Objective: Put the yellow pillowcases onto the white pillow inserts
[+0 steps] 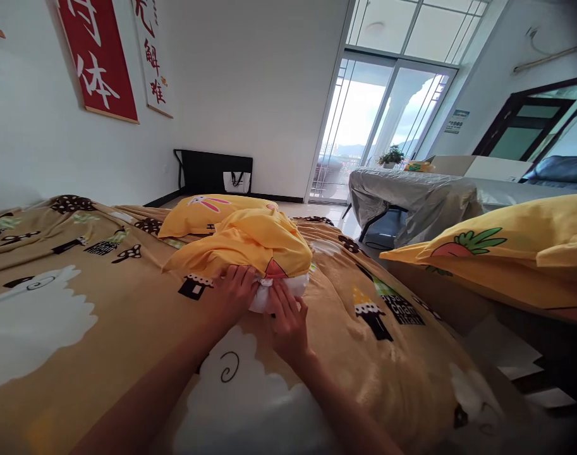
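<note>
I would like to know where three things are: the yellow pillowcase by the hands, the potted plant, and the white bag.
Yellow pillowcase [264, 234]: head view, on its bunched middle.
Potted plant [391, 155]: head view, on its green leaves.
White bag [236, 187]: head view, on its front.

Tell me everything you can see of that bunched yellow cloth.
The yellow cloth looks soft and thin, bunched in loose folds, with an outlined reddish print at its near edge. It partly covers a padded-looking white object on the patterned blanket, just in front of a yellow pillow. The left hand touches its near edge; the right hand is on the white object.
</note>
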Available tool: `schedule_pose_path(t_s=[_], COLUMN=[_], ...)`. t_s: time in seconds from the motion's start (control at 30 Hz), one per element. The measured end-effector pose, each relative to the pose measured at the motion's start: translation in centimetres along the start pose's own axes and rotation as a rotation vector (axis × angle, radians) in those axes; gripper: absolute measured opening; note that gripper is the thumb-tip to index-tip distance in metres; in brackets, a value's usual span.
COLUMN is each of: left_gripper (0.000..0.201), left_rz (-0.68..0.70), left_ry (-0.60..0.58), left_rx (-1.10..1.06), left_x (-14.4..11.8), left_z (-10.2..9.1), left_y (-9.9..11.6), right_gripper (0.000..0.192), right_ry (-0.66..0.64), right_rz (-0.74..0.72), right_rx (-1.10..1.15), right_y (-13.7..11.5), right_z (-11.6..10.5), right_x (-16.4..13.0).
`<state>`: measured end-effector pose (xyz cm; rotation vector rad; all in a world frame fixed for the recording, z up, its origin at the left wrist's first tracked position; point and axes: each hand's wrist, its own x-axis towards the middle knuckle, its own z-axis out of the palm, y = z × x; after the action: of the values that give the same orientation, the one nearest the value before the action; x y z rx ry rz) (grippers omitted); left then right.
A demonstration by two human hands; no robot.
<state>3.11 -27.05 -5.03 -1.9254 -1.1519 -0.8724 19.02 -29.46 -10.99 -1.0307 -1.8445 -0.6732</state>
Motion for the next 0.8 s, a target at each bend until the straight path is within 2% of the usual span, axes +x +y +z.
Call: schedule_pose_path(t_s=[0.13,0.2,0.37,0.47,0.6,0.8], left_gripper=[0.013,0.013,0.022,0.017,0.017,0.019], left_rz=[0.025,0.028,0.042,0.001,0.03,-0.024], left_ry=[0.108,0.105,0.062,0.031,-0.033,-0.186], left_rx=[-0.121,-0.178,-0.129,-0.074,-0.08,-0.078], left_x=[-1.3,-2.5,-3.9,-3.3,-2.2,-1.7], left_z=[1.1,1.7,1.9,1.4,0.7,0.2], left_y=[-0.6,-1.1,-2.0,-2.0,-2.0,-1.6], right_gripper=[0.05,0.05,0.045,0.044,0.043,0.04], right_ry=[-0.04,-0.081,-0.138,-0.173,-0.162,-0.171], right_rz=[-0.081,-0.116,-0.126,-0.108,-0.1,-0.153], right_rx=[-0.007,-0.019,-0.056,-0.059,-0.042,-0.057], right_y=[-0.2,-0.2,-0.2,-0.5,-0.6,-0.4], right_z=[-0.7,-0.5,0.4,0.8,1.3,2.2], right_x=[0.0,-0.1,-0.1,0.0,-0.2,-0.2])
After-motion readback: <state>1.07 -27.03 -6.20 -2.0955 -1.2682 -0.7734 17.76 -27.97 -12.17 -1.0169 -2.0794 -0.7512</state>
